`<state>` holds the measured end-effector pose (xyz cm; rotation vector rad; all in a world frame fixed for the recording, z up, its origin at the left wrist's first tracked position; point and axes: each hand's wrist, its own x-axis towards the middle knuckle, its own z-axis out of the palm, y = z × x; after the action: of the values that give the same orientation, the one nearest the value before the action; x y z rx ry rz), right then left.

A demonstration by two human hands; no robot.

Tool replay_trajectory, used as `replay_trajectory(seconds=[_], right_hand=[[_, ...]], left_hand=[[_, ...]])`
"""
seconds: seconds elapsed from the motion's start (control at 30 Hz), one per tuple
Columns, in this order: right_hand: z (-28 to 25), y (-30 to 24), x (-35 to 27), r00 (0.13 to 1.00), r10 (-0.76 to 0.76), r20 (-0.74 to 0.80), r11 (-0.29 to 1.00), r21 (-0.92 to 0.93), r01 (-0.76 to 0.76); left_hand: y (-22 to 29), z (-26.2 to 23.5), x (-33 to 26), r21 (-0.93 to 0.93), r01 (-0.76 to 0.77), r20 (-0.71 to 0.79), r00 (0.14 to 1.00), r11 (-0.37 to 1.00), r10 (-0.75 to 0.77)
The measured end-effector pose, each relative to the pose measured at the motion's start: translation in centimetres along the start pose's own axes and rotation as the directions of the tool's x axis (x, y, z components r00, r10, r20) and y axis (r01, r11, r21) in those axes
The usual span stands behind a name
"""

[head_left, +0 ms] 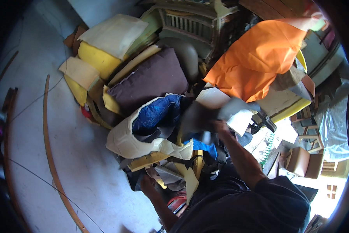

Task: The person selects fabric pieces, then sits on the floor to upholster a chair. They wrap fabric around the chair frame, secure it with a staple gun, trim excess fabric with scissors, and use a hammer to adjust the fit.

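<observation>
My right hand (220, 127) reaches into the middle of a heap of upholstery scraps, closed on a dark grey piece of material (197, 115) that is smeared by motion. Lower and to the left, my left hand (146, 183) is beside a black piece of material (134, 180); its fingers are too dark to make out. Between the hands lies a cream padded cover with a blue lining (122, 136), its lining facing up. Yellow foam strips (148, 160) and mixed offcuts lie below it.
A dark purple cushion (151, 79) and yellow foam sheets (96, 60) are piled behind. Orange fabric (260, 54) drapes over the heap at far right. A slatted wooden frame (188, 23) stands at the back. Long wooden strips (50, 143) and thin cords cross the left side.
</observation>
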<state>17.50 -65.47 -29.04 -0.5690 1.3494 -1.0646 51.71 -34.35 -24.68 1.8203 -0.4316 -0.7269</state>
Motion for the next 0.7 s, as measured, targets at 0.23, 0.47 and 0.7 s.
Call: replay_trajectory(seconds=[0.23, 0.47, 0.7], right_hand=[[28.0, 0.1, -23.4, 0.26, 0.01, 0.966, 0.74, -0.182, 0.647], [13.1, 8.2, -18.9, 0.054, -0.063, 0.997, 0.659, 0.001, 0.752], [-23.8, 8.5, -6.9, 0.994, -0.104, -0.043, 0.324, -0.946, -0.007]], left_hand=[[5.3, 2.5, -5.6, 0.465, -0.352, 0.446, 0.886, 0.812, 0.129], [5.7, 0.8, -6.0, 0.696, -0.222, 0.361, 0.93, 0.683, -0.066], [9.7, 15.1, -4.9, 0.38, -0.607, 0.684, 0.692, 0.698, 0.23]])
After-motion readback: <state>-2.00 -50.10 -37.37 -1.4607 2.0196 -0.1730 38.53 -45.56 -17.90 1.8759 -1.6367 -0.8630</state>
